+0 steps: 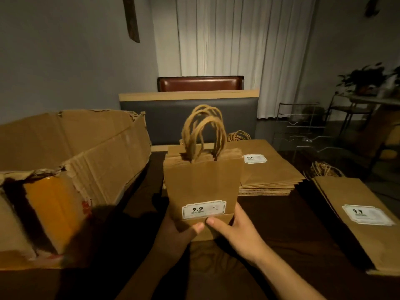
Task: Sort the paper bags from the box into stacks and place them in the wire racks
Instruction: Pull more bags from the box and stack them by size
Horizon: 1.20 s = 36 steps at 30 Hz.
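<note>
A bundle of paper bags (202,182) is held upright over the dark tabletop (281,224), its bottom edge pinched by the left hand (179,234) and right hand (236,230). "9.9" is printed on its white label (204,210); smaller text unreadable. Two flat stacks (268,169) lie at right, the cardboard box (65,169) at left.

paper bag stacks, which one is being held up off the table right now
The bundle of paper bags in the middle, upright with handles up, gripped at its bottom edge by the left hand and right hand. The far stack and right stack lie flat.
</note>
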Each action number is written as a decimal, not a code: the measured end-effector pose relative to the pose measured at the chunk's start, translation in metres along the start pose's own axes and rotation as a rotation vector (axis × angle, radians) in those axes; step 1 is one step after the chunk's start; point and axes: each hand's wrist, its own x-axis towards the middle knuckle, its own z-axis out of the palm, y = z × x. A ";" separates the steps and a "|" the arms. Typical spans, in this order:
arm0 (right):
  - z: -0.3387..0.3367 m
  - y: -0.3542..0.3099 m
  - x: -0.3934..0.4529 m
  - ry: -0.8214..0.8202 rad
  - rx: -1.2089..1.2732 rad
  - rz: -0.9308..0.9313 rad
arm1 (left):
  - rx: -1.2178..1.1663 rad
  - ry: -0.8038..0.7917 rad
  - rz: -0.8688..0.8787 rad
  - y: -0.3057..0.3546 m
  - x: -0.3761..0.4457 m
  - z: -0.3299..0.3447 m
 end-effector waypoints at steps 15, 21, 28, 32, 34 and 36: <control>-0.116 -0.084 -0.016 0.333 -0.025 0.037 | 0.021 -0.301 -0.083 0.042 -0.003 0.117; -0.168 -0.093 -0.042 0.378 -0.098 0.239 | -0.190 -0.348 -0.121 0.062 -0.005 0.185; -0.091 -0.097 0.063 0.215 -0.300 0.125 | -0.026 -0.031 -0.019 0.074 0.075 0.086; -0.017 -0.091 0.149 0.103 -0.278 0.126 | 0.143 0.128 -0.035 0.074 0.132 0.009; 0.006 -0.096 0.162 0.064 -0.246 0.136 | 0.110 0.173 -0.007 0.073 0.139 -0.010; 0.004 -0.098 0.162 0.075 -0.254 0.107 | 0.048 0.164 0.020 0.069 0.137 -0.010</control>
